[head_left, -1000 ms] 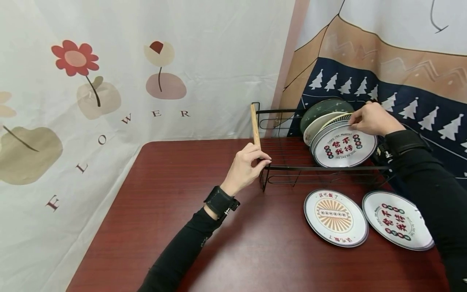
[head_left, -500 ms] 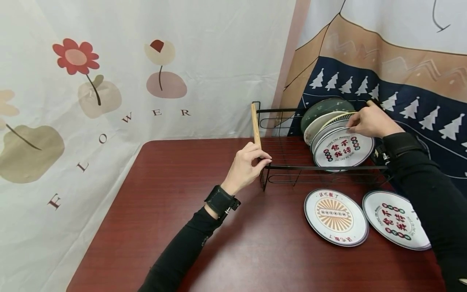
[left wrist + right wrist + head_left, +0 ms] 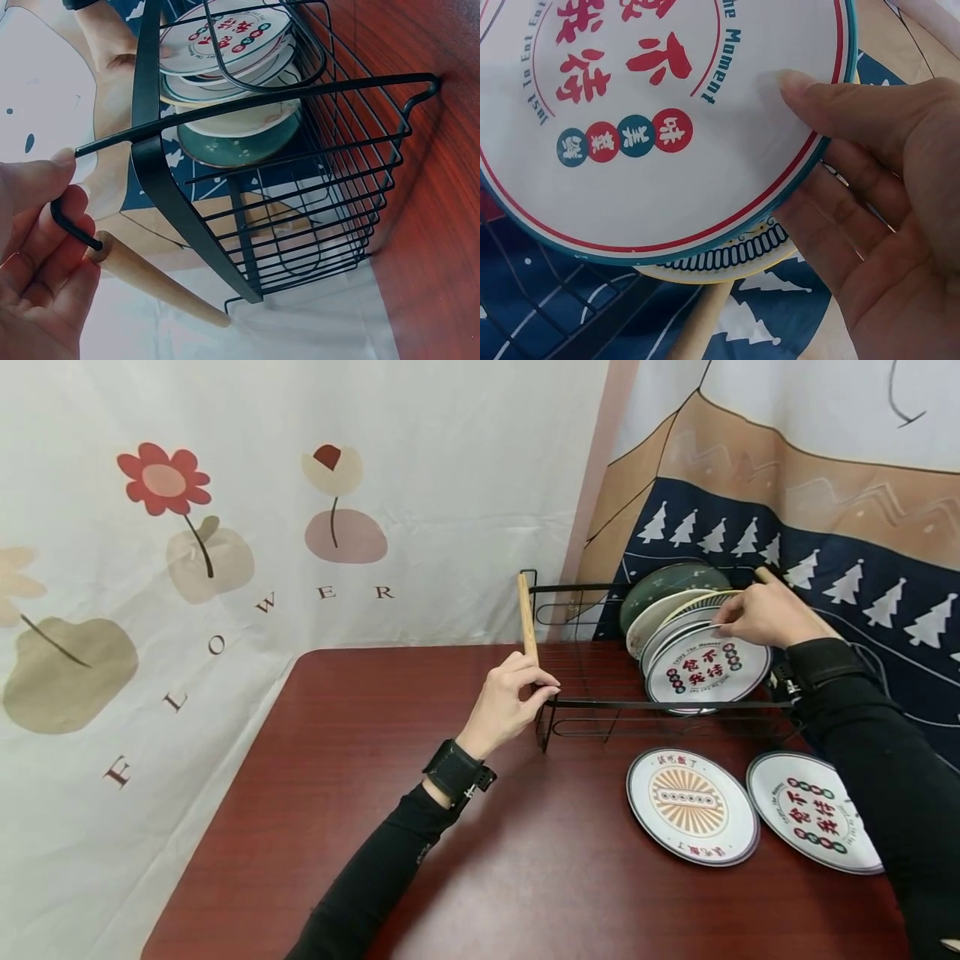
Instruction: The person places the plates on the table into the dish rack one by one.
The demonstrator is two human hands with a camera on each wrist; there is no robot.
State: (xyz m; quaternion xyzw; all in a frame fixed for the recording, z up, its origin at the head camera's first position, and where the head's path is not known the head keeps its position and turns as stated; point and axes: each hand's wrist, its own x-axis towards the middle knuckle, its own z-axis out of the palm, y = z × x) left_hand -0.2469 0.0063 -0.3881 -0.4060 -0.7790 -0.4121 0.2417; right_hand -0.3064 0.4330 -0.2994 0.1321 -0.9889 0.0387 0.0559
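A black wire dish rack (image 3: 592,703) with wooden handles stands at the back right of the table. My left hand (image 3: 510,700) grips its left end; in the left wrist view the fingers curl round the black wire beside the wooden handle (image 3: 161,277). My right hand (image 3: 768,610) pinches the upper rim of a white plate (image 3: 708,667) with red lettering, thumb on its face and fingers behind. That plate leans in the rack in front of several others, among them a dark green plate (image 3: 667,585) at the back and a yellow-rimmed patterned one (image 3: 735,259).
Two white plates lie on the reddish-brown table (image 3: 360,760) in front of the rack: one with an orange sunburst (image 3: 692,807), one with red lettering (image 3: 813,810) partly hidden by the right sleeve. Printed cloths (image 3: 465,485) hang behind the table.
The plate in my right hand has tilted and sunk slightly lower and left, showing more of the plates behind it. My left hand has stayed on the rack.
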